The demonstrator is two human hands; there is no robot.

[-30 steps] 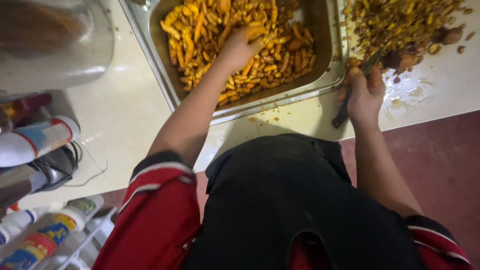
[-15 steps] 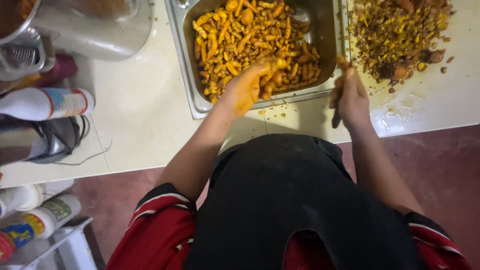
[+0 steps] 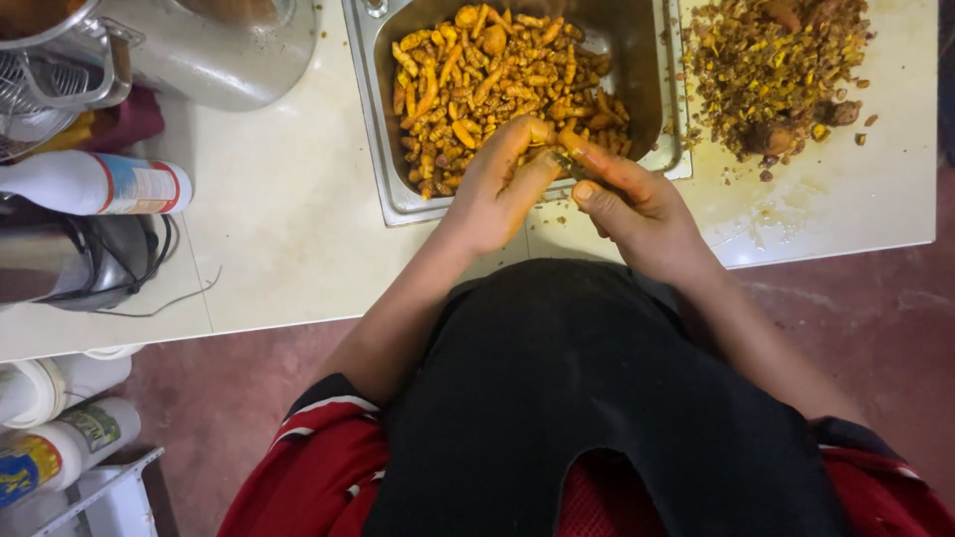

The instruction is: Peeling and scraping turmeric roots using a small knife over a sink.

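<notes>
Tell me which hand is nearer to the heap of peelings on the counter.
Right. The right hand is at the tray's near right corner, just left of and below the heap of peelings. The left hand is farther left, over the metal tray.

Single view, head-worn: we look steeply down our own torso onto the counter edge (image 3: 298, 249), close range. Steel tray (image 3: 393, 204) sits top centre. No second view shares the scene.
</notes>
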